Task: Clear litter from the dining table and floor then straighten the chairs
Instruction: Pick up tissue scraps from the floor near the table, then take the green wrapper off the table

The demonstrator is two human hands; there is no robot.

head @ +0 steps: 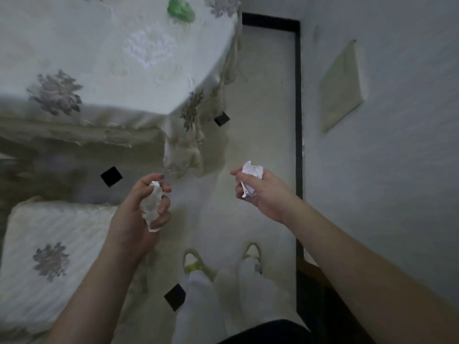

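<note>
Landmark: table, seen from above, covered by a floral-embroidered tablecloth whose corner hangs toward the floor.

Nearest, below the table's corner: two feet in white-and-yellow sneakers are seen on the pale tiled floor, white trousers above them.

Left hand is held in front of the table's near edge, fingers curled tight round a crumpled tissue wad; wad sticks out top and bottom of the fist.

Right hand is held right of the hanging tablecloth corner, closed on a crumpled white paper ball, pinched between thumb and fingers, paper poking above the knuckles.

A chair seat cushion, striped with a floral motif, is seen near-left of the table, partly under its near edge.

On the table's far side, a crumpled green piece of litter lies on the cloth near the right edge.

Small black floor insets are scattered around the table's corner. A wall with dark skirting runs right of the table.
</note>
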